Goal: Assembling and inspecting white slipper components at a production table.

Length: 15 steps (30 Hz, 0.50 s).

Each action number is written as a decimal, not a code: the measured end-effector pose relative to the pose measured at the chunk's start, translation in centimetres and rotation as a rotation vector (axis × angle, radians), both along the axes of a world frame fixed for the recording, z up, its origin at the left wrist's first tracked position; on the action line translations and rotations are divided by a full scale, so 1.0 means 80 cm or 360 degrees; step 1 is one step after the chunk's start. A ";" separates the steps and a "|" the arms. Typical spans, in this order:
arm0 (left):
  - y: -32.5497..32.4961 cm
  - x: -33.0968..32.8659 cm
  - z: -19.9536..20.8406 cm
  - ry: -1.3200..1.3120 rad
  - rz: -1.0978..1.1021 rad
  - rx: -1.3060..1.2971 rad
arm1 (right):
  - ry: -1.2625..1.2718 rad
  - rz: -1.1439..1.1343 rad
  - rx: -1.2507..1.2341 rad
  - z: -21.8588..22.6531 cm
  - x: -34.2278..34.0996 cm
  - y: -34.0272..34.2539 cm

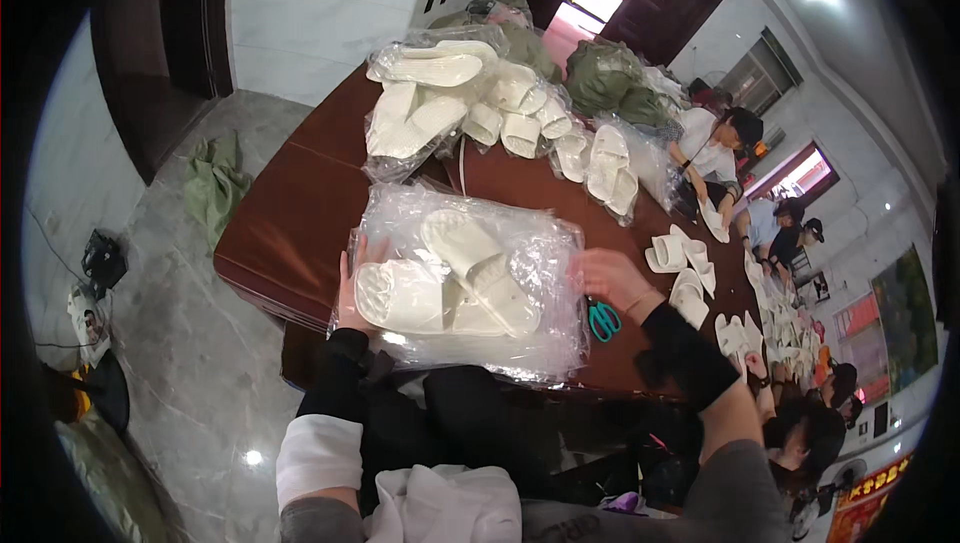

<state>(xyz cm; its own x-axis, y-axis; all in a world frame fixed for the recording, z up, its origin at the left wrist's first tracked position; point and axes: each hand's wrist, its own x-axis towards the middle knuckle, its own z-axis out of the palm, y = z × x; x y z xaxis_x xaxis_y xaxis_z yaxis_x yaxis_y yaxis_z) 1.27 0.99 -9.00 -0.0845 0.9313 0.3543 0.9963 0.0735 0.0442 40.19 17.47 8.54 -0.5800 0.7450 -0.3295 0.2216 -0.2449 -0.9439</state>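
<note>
A pair of white slippers (398, 297) lies on a stack of clear plastic bags (540, 358) in front of me, with glossy film over at least part of them. My left hand (355, 288) rests against the left side of the slippers, its fingers stretched apart and partly hidden by the slipper. At the right edge of the stack, my right hand (615, 278) has its fingers bent together on the plastic bag edge. Teal-handled scissors (604, 322) lie just below my right hand on the brown table (290, 213).
Bagged white slippers (425, 113) are heaped along the table's far side. Loose slippers (688, 298) lie to the right, where several people work along the table. Green sacks (605, 73) stand behind, and a green cloth (215, 188) lies on the floor at left.
</note>
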 end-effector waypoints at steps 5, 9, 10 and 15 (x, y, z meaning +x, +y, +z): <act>-0.005 -0.004 -0.005 0.0048 0.0030 -0.0056 | -0.0155 0.0183 -0.0089 -0.089 -0.007 -0.009; 0.005 0.003 0.000 0.0107 0.0010 -0.0071 | -0.0129 0.0332 0.0687 -0.150 -0.033 0.004; 0.008 0.005 0.001 0.0117 0.0009 -0.0079 | -0.0655 0.0466 0.0979 -0.155 -0.036 0.014; 0.003 0.000 -0.008 0.0430 0.0079 -0.0070 | -0.0963 0.0644 0.0991 -0.144 -0.082 0.002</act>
<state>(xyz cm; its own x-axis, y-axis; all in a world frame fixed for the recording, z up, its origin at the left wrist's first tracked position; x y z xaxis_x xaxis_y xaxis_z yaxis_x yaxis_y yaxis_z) 1.27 1.20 -9.65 -0.0386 0.9434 0.3293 0.9667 0.1187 -0.2267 33.65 17.65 -2.96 -0.6932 0.6682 -0.2703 0.6723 0.4642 -0.5767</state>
